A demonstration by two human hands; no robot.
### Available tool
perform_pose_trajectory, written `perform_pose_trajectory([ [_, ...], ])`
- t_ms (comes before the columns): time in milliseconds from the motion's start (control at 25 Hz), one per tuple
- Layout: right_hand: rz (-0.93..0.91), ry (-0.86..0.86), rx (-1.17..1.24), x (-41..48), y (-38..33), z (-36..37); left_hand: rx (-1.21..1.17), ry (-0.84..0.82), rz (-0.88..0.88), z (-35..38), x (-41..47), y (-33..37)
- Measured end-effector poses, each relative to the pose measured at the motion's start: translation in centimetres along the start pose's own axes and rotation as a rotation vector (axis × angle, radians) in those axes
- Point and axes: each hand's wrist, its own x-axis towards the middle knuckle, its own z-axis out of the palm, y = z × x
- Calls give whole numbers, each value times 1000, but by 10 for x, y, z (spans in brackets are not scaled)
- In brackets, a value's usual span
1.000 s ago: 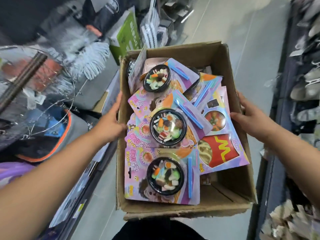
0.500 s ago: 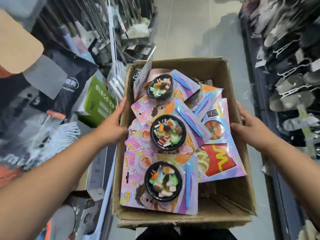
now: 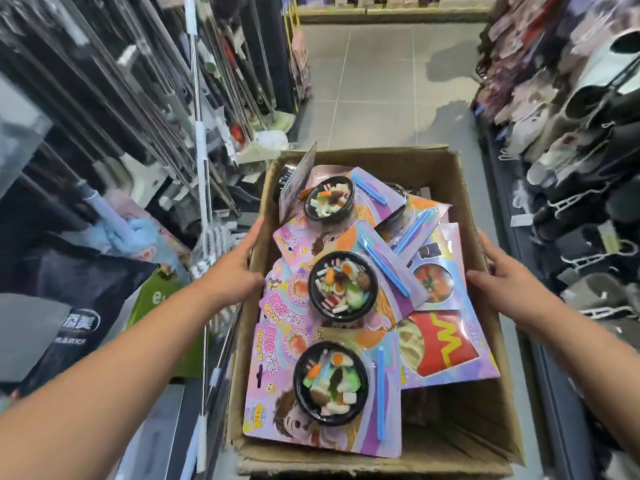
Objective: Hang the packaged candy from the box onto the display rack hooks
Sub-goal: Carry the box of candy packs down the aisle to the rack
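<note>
Currently in a narrow shop aisle: grey tiled floor (image 3: 374,84) ahead, low shelf (image 3: 391,13) across the far end.

Left side: shelving (image 3: 138,98) crammed with long pole handles and mop heads, mostly blurred. Lower down, dark bag (image 3: 79,317) with white print and green package (image 3: 156,306), both just beside the left forearm. Right side: shoe rack (image 3: 571,140) with slippers and shoes on white hangers, also blurred. Nothing across the aisle ahead of the box.

Open cardboard box (image 3: 408,161) mid-aisle, clamped between both grips, left wall close to the shelving.

Left grip (image 3: 239,268): flat on the outside of the left box wall, fingers straight and pointing forward, thumb up by the rim. Pressing only, wrapped round nothing.

Right grip (image 3: 502,282): mirrored on the right wall, fingers stretched along the outside, thumb lying over the rim.

Candy packs all inside the box, heaped and overlapping:
- near bowl pack (image 3: 277,393), middle bowl pack (image 3: 341,285), far bowl pack (image 3: 330,200), in a row down the left half, each with a black bowl of mixed gummies and a blue stick
- fries pack (image 3: 446,341) on the right
- round-window pack (image 3: 433,282) just beside the right thumb, contact unclear
- upright card (image 3: 298,178) on edge in the far-left corner

Left grip separated from the packs by the box wall.
</note>
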Motion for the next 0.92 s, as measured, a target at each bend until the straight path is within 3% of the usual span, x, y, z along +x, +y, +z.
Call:
perform_pose_trajectory([
  [360, 58, 95, 21, 260, -79, -38, 47, -99, 39, -101, 284, 79],
  [920, 45, 154, 52, 645, -217, -153, 121, -61, 92, -222, 675, 248],
])
